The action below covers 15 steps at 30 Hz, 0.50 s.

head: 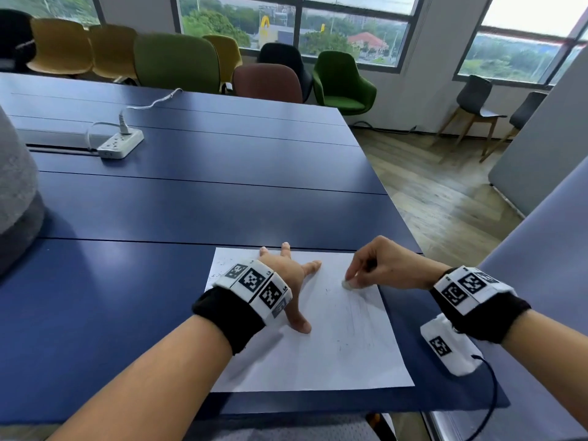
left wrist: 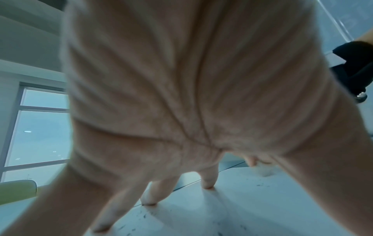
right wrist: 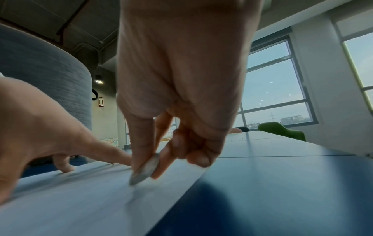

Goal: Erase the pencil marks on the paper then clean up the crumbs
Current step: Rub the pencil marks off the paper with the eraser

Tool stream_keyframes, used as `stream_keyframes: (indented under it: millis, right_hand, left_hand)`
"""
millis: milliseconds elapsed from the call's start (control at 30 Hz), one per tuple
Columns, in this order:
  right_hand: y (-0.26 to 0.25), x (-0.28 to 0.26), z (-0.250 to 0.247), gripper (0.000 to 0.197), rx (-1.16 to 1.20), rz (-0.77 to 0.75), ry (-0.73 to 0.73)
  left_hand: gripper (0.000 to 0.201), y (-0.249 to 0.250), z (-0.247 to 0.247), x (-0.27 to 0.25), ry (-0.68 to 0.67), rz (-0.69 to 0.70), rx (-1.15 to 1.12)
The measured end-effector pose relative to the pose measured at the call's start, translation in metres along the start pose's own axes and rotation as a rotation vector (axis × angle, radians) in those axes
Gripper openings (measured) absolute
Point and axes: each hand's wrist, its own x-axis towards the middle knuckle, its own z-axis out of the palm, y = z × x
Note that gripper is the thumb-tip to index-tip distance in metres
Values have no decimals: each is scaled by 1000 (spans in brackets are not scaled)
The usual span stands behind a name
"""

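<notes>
A white sheet of paper (head: 318,354) lies on the blue table (head: 159,281) near its front right corner. Faint pencil marks (head: 356,313) streak its right half, and dark crumbs (head: 219,272) dot its far left corner. My left hand (head: 286,275) presses the sheet flat with straight, spread fingers (left wrist: 207,180). My right hand (head: 381,265) pinches a small whitish eraser (head: 347,284) between thumb and fingers, its tip touching the paper near the right edge. The right wrist view shows the eraser (right wrist: 144,170) on the paper (right wrist: 70,199), blurred by motion.
A white power strip (head: 120,144) with a plugged cable lies far back on the left. A grey rounded object (head: 16,192) stands at the left edge. The table's right edge (head: 397,211) drops to a wooden floor; coloured chairs (head: 178,62) line the far side.
</notes>
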Motion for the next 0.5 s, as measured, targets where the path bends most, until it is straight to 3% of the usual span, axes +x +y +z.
stream_keyframes:
  millis: [100,200,267,400,500]
  right_hand:
    - [-4,-2,-1,6,-51,16,-80]
    - [3,6,-4,11,-49,27,114]
    - [6,4,-1,14,-33,13,156]
    - [-4,-5,-1,8,-59,8,-70]
    - [1,2,-7,9,-68,36,26]
  left_hand:
    - [129,0,0,1,-3,2,-1]
    - [129,0,0,1,-3,4,-2]
    - [129,-1,0,1,-2,1,-1]
    - [130,-2,0,2,-4,-1,-8]
    - [130,-2,0,2,-2,1,-2]
